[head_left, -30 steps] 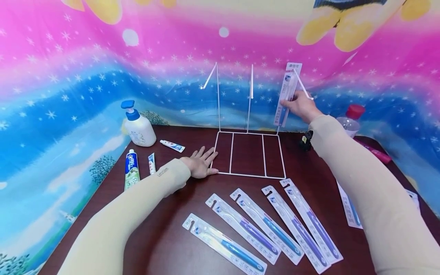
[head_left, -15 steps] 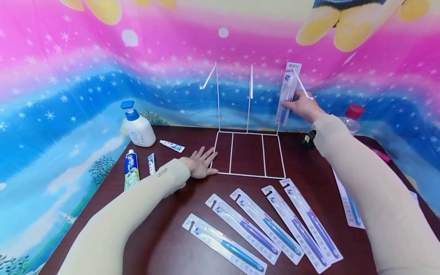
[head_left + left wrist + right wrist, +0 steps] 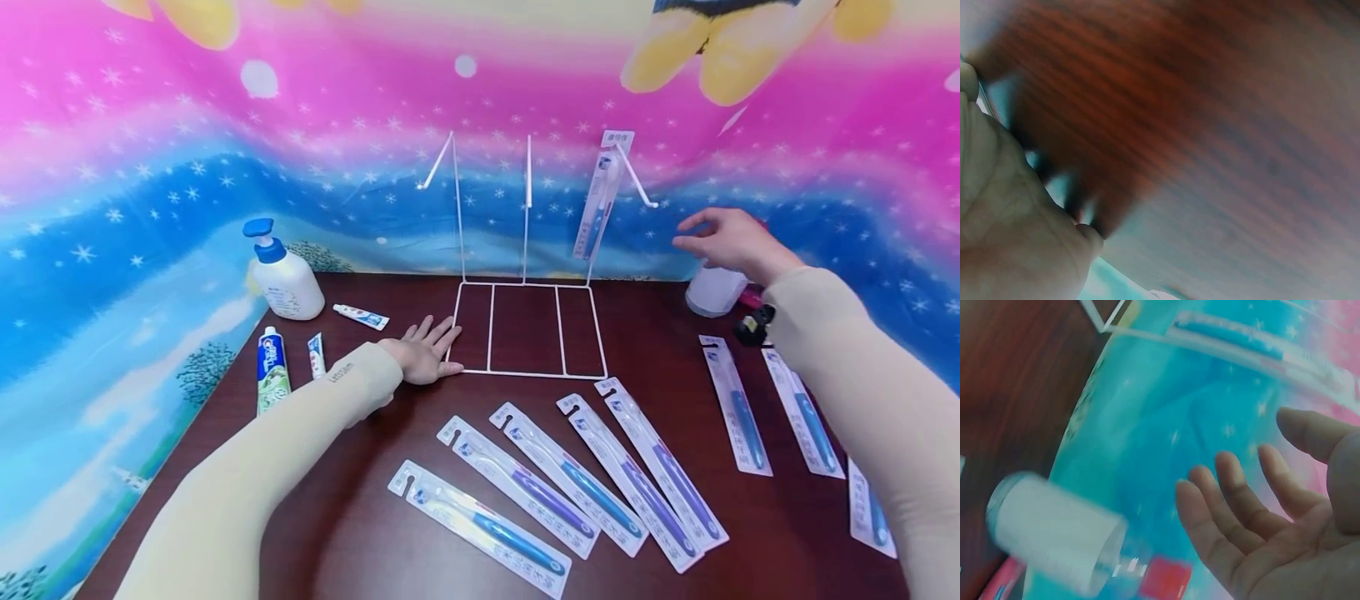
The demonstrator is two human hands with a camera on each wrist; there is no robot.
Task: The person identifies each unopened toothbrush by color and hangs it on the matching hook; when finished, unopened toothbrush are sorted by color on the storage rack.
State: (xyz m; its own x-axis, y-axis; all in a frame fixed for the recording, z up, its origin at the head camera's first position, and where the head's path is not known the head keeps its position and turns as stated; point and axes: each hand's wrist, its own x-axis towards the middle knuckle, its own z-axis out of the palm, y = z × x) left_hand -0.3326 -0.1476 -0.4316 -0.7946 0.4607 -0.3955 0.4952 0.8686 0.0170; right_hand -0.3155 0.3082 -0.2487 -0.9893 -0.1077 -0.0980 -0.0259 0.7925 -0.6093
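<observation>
A white wire display rack (image 3: 525,375) stands at the back of the dark table, with three prongs along its top. From its right prong hangs a packaged toothbrush (image 3: 597,204), blue-handled on a white card. My left hand (image 3: 429,354) lies spread on the table, fingers across the rack's left base wire. My right hand (image 3: 738,242) is in the air right of the hanging toothbrush, apart from it, fingers loosely bent and holding nothing; the right wrist view shows its bare palm (image 3: 1310,550). Several packaged toothbrushes (image 3: 480,529) with blue or purple handles lie fanned out in front of the rack.
At left stand a pump bottle (image 3: 288,283) and toothpaste tubes (image 3: 272,367), some small. Right of the rack is a red-capped bottle (image 3: 1054,531), partly behind my right hand in the head view. More packaged toothbrushes (image 3: 735,408) lie at right. A patterned cloth (image 3: 360,108) hangs behind.
My right hand has let go of the toothbrush on the right prong and moved away to the right. The toothbrush stays hanging. My left hand keeps its place; the head view has shifted slightly.
</observation>
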